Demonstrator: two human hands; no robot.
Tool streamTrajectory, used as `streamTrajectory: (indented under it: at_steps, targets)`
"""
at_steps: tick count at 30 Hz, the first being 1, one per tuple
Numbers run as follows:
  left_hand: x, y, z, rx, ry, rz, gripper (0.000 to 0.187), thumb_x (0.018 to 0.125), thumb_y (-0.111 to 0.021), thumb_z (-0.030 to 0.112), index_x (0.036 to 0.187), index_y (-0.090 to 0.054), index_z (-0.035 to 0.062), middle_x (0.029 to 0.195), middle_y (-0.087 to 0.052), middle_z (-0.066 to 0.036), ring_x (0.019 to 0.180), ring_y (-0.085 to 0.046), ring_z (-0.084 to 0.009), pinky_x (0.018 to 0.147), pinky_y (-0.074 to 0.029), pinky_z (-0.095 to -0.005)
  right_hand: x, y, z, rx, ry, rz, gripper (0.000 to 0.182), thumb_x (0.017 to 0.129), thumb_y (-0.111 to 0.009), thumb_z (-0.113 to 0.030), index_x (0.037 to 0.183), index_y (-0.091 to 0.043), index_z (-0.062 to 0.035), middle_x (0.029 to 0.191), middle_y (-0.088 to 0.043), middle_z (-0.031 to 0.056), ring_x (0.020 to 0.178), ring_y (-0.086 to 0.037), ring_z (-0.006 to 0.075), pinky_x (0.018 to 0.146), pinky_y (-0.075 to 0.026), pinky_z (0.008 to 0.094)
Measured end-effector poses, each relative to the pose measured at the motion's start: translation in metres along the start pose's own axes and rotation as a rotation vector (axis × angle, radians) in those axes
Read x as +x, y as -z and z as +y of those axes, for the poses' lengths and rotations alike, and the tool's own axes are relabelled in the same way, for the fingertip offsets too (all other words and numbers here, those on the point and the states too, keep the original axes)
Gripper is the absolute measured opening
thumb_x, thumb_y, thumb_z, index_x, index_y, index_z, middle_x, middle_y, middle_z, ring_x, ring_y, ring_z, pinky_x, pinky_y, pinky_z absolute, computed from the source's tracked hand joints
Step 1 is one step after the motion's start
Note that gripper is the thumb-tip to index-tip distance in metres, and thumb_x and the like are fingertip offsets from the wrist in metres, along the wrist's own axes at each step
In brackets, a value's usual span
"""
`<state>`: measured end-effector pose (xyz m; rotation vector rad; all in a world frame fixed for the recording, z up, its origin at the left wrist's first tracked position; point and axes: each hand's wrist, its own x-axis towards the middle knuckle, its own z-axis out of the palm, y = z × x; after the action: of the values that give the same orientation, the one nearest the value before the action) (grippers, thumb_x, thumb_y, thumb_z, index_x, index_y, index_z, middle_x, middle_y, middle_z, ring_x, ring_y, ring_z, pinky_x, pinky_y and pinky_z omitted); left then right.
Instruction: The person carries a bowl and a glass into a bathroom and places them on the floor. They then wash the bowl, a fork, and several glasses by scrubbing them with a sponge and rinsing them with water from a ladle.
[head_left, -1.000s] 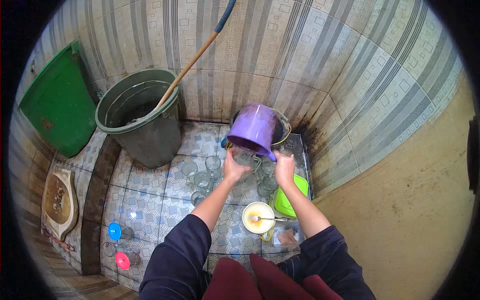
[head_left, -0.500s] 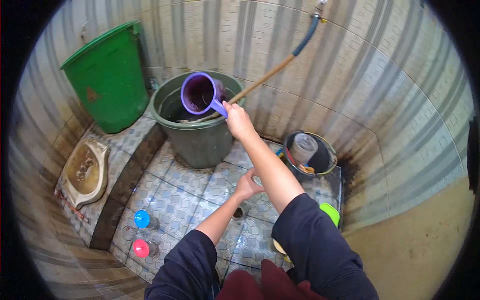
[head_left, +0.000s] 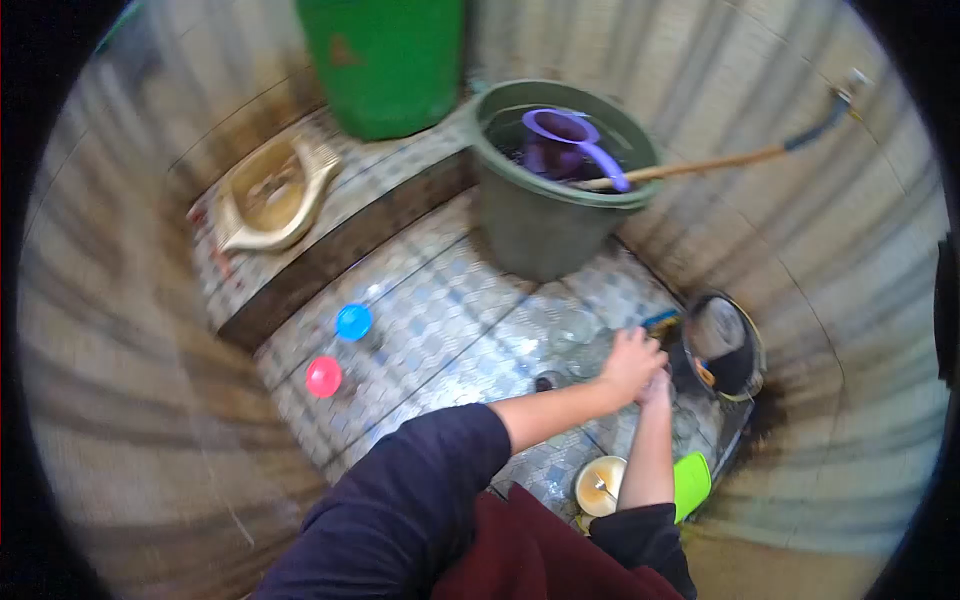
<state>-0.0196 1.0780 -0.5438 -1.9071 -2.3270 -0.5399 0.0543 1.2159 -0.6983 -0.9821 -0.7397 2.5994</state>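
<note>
My left hand (head_left: 630,364) and my right hand (head_left: 656,386) are together low over the wet floor, beside a dark bucket (head_left: 716,375). The left hand's fingers curl over the right hand, covering most of it. Whatever may be between them is hidden. A purple dipper (head_left: 560,127) sits in the water of the large grey-green tub (head_left: 545,235), its handle by the rim. Clear glassware (head_left: 577,328), blurred, stands on the tiles just left of my hands. Close to my right forearm is a pale bowl (head_left: 600,486) with yellowish contents and a utensil.
A blue-lidded container (head_left: 353,322) and a pink-lidded one (head_left: 323,376) stand on the left floor. A squat toilet (head_left: 275,195) and green bin (head_left: 390,70) occupy the raised step. A hose (head_left: 715,166) runs into the tub. A lime-green object (head_left: 691,486) lies right.
My right hand has let go of the purple dipper, which now rests in the tub. Both hands have come together near the dark bucket. The view has swung left and down.
</note>
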Motion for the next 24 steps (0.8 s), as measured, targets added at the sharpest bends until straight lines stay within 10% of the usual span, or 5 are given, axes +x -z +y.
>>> streamTrajectory:
  at_steps: [5,7,10,16,24]
  targets:
    - [-0.026,0.037,-0.055,0.217,-0.047,0.092,0.035,0.065,-0.053,0.012,0.100,-0.051,0.0151,0.090,-0.049,-0.003,0.090,-0.042,-0.0240,0.072,-0.034,-0.0378,-0.019,-0.069,0.009,-0.442,-0.043,0.685,0.025,0.081,-0.044,-0.023,0.101,-0.050,-0.0092,0.098,-0.054,0.0129,0.088,-0.052,0.0291,0.073,-0.041,0.0391]
    - [-0.047,0.042,-0.094,0.115,0.084,0.199,0.042,0.058,-0.059,0.012,0.099,-0.052,0.0184,0.090,-0.050,-0.002,0.088,-0.043,-0.0234,0.070,-0.036,-0.0360,-0.013,-0.088,0.022,-1.828,0.685,0.415,0.033,0.065,-0.047,-0.003,0.097,-0.054,-0.0101,0.082,-0.057,0.0132,0.081,-0.055,0.0296,0.070,-0.040,0.0424]
    - [-0.109,0.094,-0.146,-0.077,0.367,0.207,0.068,0.039,-0.071,0.014,0.104,-0.051,0.0177,0.098,-0.049,-0.005,0.084,-0.048,-0.0252,0.073,-0.041,-0.0346,-0.030,-0.180,0.060,-1.939,0.992,0.153,0.035,0.063,-0.046,-0.001,0.096,-0.055,-0.0077,0.108,-0.045,0.0203,0.101,-0.043,0.0321,0.082,-0.034,0.0399]
    - [-0.257,0.116,-0.232,-1.114,0.997,0.557,0.076,0.052,-0.072,0.020,0.120,-0.039,0.0160,0.104,-0.046,-0.007,0.091,-0.047,-0.0207,0.076,-0.042,-0.0338,0.035,-0.263,0.180,-1.934,0.879,-0.308,0.031,0.065,-0.045,0.000,0.094,-0.055,-0.0066,0.104,-0.049,0.0129,0.088,-0.050,0.0317,0.076,-0.041,0.0396]
    - [-0.324,0.147,-0.278,-1.689,0.830,0.924,0.090,0.058,-0.061,0.052,0.127,-0.021,0.0093,0.117,-0.042,-0.003,0.086,-0.050,-0.0214,0.070,-0.045,-0.0391,0.106,-0.332,0.315,-1.581,0.798,-0.586,0.035,0.078,-0.034,-0.010,0.108,-0.048,-0.0176,0.116,-0.044,0.0046,0.097,-0.049,0.0266,0.078,-0.042,0.0375]
